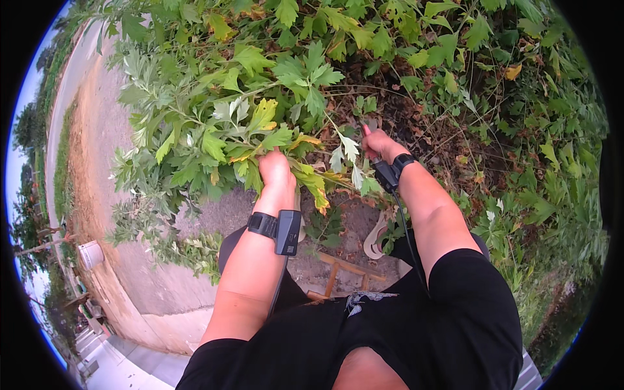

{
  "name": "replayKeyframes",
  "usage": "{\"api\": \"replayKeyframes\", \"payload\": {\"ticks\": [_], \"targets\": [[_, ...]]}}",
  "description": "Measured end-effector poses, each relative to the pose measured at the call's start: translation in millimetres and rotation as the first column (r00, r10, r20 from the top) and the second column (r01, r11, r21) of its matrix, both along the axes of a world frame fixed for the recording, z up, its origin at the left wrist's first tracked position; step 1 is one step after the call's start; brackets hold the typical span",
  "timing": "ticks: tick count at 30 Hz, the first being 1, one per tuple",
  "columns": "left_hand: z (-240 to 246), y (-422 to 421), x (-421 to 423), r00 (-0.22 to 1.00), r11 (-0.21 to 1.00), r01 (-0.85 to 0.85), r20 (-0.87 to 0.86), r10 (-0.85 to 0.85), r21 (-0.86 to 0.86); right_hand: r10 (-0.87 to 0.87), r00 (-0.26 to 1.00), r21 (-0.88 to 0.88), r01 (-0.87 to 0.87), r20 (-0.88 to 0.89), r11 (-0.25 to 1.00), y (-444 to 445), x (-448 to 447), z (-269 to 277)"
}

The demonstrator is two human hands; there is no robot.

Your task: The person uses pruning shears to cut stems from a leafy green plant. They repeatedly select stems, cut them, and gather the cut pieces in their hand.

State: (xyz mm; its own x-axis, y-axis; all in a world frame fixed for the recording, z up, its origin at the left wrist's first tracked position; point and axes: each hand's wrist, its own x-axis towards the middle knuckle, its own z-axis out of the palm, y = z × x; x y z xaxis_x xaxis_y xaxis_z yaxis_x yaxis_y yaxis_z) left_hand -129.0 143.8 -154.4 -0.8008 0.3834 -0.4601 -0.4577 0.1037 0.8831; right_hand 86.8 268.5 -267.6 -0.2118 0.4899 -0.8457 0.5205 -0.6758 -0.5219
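My left hand [276,168] is closed around leafy green stems [214,146] with lobed leaves, some of them yellowing. Its fingers are partly covered by foliage. To the right, my right hand [382,145] grips a tool with a red handle [366,129], low among the plants. The tool's working end is hidden or too small to make out, so its kind is unclear. Between the two hands hang pale-backed leaves [349,147]. Brown dried leaves and thin stalks [404,117] cover the ground just beyond my right hand.
Dense plants [555,146] rise ahead and to the right. Beneath me are a wooden frame [336,273], perhaps a low stool, and a sandal [374,239]. A paved surface [156,273] lies at left, with a white bucket [91,254] farther off. Cables run from both wrist-worn devices [287,233].
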Motion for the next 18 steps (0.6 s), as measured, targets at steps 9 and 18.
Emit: {"api": "replayKeyframes", "payload": {"ticks": [9, 18], "targets": [[33, 6, -2, 0.99, 0.997, 0.025, 0.135, -0.035, 0.077, 0.122, 0.987, 0.071, -0.13, 0.105, 0.989, 43, -27, -42], [35, 4, -9, 0.986, 0.997, -0.004, 0.164, -0.009, 0.081, 0.134, 0.984, 0.054, -0.141, 0.121, 0.989, 67, -51, -61]]}}
